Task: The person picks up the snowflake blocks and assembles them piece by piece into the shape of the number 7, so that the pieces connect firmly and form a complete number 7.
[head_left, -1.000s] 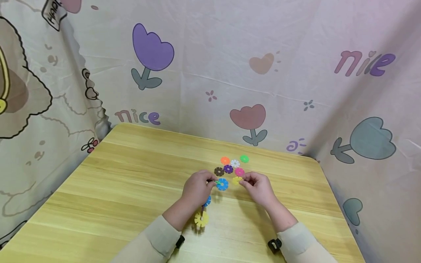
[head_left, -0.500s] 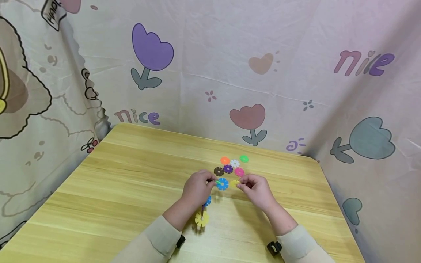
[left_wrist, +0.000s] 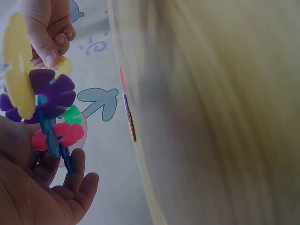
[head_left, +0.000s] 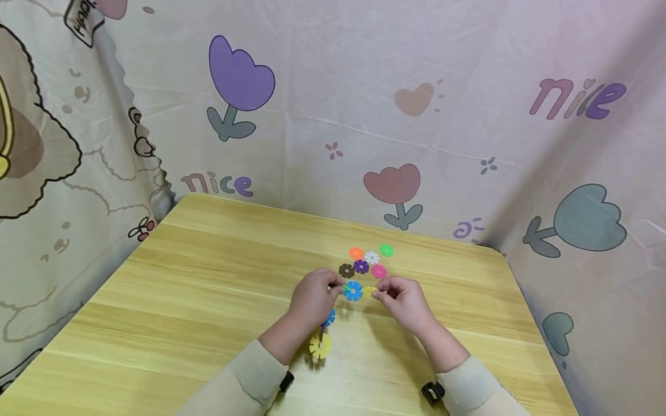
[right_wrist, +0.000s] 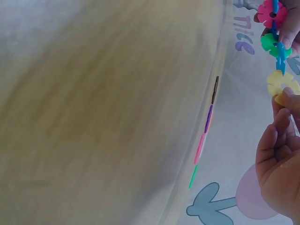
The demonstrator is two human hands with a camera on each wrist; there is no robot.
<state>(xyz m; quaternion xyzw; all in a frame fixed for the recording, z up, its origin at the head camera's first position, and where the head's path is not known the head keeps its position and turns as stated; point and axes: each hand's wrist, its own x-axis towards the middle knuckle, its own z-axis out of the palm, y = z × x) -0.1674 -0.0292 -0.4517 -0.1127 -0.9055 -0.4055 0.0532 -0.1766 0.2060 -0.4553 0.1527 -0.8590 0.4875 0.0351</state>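
My left hand [head_left: 314,297] holds a chain of interlocked, notched plastic snowflake discs. In the left wrist view, a large yellow disc [left_wrist: 18,68], a purple disc [left_wrist: 54,93] and a pink disc [left_wrist: 68,133] show in that chain. A green disc [right_wrist: 269,43] and the blue end disc [head_left: 353,291] stick out past the left fingertips. Between thumb and fingers, my right hand [head_left: 408,300] pinches a separate yellow disc [right_wrist: 280,83]. Its edge meets the blue disc's edge; whether the notches are engaged I cannot tell. Fingers hide part of the chain.
Loose discs lie flat on the wooden table [head_left: 208,277] beyond the hands: orange [head_left: 356,253], white [head_left: 372,257], green [head_left: 387,250], brown [head_left: 346,270], purple [head_left: 361,266] and pink [head_left: 379,271]. A printed cloth [head_left: 312,86] hangs behind the table.
My right hand has brought the yellow disc left to the blue disc and turned it flatter to the head view. My left hand and the chain have barely moved.
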